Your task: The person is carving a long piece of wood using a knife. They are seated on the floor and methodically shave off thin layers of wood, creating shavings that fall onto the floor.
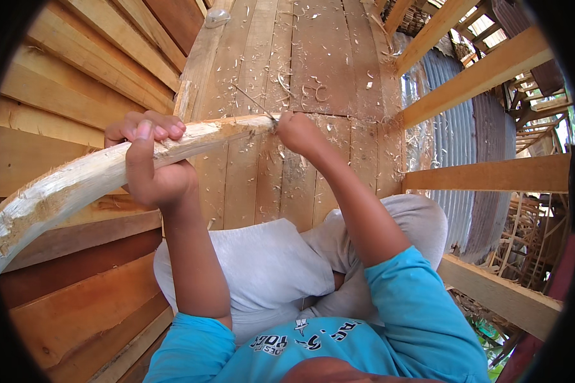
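We observe the plank floor (243,182) at upper centre. The curved, peeled wooden pole (89,172) extends from the left edge to frame centre. Our left hand (156,167) wraps around its shaft. Our right hand (298,133), clenched at its tip, grips a thin straight tool (254,101). Curled shavings (321,100) dot the planks.

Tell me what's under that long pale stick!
Past the edges of the stick, you can see floorboards with shavings and, toward the left, planks. Whatever is right beneath it, or behind the left grip, is covered, so I can't see that.
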